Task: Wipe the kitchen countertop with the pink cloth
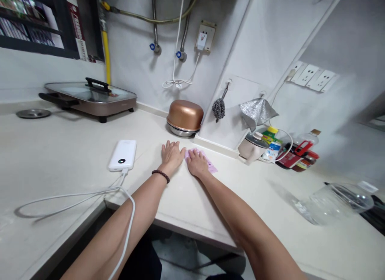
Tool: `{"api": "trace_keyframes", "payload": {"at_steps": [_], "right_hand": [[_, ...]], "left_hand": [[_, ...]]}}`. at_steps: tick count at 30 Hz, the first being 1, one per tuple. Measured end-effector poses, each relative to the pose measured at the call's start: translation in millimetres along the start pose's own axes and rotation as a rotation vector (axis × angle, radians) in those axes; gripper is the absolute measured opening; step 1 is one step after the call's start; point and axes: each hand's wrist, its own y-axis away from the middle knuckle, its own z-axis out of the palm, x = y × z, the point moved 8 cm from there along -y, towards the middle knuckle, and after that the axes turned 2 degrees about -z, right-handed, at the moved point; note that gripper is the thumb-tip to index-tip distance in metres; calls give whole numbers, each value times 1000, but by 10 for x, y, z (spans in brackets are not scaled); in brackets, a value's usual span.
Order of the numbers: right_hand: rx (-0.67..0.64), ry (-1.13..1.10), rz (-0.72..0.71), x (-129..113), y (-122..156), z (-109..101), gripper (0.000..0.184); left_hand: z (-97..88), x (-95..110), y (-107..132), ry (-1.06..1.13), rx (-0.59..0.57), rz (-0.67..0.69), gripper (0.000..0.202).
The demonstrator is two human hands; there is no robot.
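Apparently partway through working with the pink cloth (pixel 212 166): pressed to the worktop (pixel 180 199) under the right hand (pixel 197 163), at the middle, on the near side of the copper-coloured pot (pixel 185 113). Not yet folded or put aside; cannot tell the share of worktop already gone over. On the right, grip flattened and unclosed, laid over the cloth without visible pinching. On the left, grip likewise flat, with the left hand (pixel 172 157) spread on the worktop just left of the cloth, holding nothing.

Far left, an electric pan (pixel 93 106) under a glass lid (pixel 70 89), too reflective to read inside. Beneath the copper-coloured pot, apparently upturned, a silvery dish (pixel 182 131), hidden within. To the right, a small lidded pot (pixel 247 147), contents out of sight; farther right, a red-lidded jar (pixel 305 162), seemingly holding something dark reddish. Near right, a clear plastic bottle (pixel 333 201), blurred, no contents discernible; cannot tell standing from lying.
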Motion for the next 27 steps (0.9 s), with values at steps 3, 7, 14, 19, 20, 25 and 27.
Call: {"api": "trace_keyframes", "payload": {"at_steps": [3,7,14,19,20,25,27], "right_hand": [[-3,-25,-37,-179,-41,-7,61],[3,-40,-95,-202,10,-45,60],[-2,-24,-172,113,342,-107,58],[12,5,-146,750,714,-135,59],[17,17,-129,919,796,-141,59],[49,88,21,1908,1271,-186,59],[57,124,115,2338,1495,-212,60]], "left_hand": [[4,1,-9,-11,-7,0,50],[11,-7,-3,-28,-46,2,51],[0,-30,29,-50,-89,-25,48],[-4,-27,64,-29,-129,-31,47],[-5,-29,68,-28,-135,-31,46],[-23,-36,73,-35,-133,-31,44],[-33,-26,74,-33,-132,-22,44]]}}
